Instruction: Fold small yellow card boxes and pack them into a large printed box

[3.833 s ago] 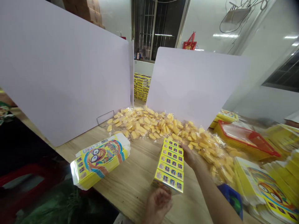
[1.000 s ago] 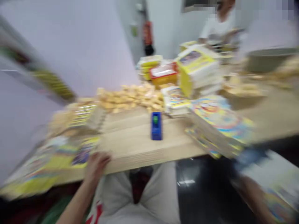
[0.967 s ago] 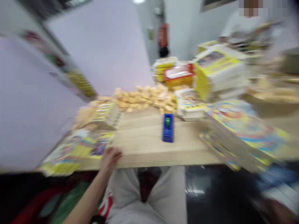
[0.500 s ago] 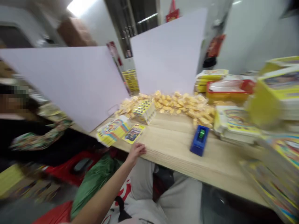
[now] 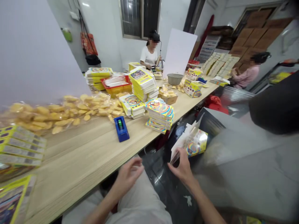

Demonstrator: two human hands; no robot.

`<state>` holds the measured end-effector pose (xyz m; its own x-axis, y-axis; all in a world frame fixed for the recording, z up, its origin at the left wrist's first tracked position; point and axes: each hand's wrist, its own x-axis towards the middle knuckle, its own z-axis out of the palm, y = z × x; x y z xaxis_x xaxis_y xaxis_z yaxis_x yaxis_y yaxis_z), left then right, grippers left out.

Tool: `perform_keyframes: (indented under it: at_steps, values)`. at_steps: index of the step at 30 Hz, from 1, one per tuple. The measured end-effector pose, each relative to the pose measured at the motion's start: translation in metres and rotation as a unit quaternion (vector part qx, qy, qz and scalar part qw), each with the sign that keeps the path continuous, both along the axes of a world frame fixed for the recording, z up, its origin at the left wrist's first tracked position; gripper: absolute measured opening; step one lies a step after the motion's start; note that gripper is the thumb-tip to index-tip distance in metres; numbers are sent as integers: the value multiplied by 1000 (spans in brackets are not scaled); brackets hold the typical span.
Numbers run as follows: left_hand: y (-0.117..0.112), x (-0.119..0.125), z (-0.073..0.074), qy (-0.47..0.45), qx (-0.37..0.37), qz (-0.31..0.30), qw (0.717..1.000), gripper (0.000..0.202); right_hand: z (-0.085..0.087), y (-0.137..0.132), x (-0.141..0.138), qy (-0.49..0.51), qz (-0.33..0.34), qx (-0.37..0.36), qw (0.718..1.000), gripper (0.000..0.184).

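My right hand (image 5: 183, 166) is low on the right, beside the table. Its thumb and fingers pinch the edge of a thin white card piece (image 5: 178, 141), which stands at a printed yellow-and-white box (image 5: 198, 143). Whether the piece is a flap of that box or separate, I cannot tell. My left hand (image 5: 130, 174) hovers over my lap by the table's front edge, fingers loosely curled and nothing visible in them. Closest to it on the table is a blue tape dispenser (image 5: 121, 129) with green tape.
Bagged yellow pieces (image 5: 81, 110) lie along the table (image 5: 88, 155). Stacked printed boxes (image 5: 160, 113) rise by its edge, near a red basket (image 5: 116, 84). White panels (image 5: 35, 46) stand upright. A co-worker (image 5: 149, 56) sits farther back, another person (image 5: 247, 73) at right.
The view has swung to the right. My left hand has left the table edge near the printed cards and is above my lap. My right hand has come into view, at the white card piece.
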<state>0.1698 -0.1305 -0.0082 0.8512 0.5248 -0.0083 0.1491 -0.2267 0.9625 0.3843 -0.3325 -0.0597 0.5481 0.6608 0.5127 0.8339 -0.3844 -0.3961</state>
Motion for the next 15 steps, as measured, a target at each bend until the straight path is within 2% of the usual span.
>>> perform_keyframes:
  at_steps: [2, 4, 7, 10, 12, 15]
  values:
    - [-5, 21, 11, -17, 37, -37, 998, 30, 23, -4, -47, 72, 57, 4, 996, 71]
    - [0, 25, 23, -35, 82, -37, 995, 31, 52, -17, -79, 175, 94, -12, 980, 76]
    - [16, 13, 46, -106, 168, 1, 980, 30, 101, -48, -94, 330, 154, -38, 931, 80]
    - [33, 2, 73, -172, 265, 21, 948, 32, 140, -75, -90, 409, 221, -57, 884, 84]
    - [43, -2, 89, -192, 305, 13, 933, 33, 153, -86, -86, 439, 244, -23, 864, 84]
    - [53, -5, 104, -192, 334, -16, 923, 31, 151, -94, -78, 491, 263, 61, 828, 81]
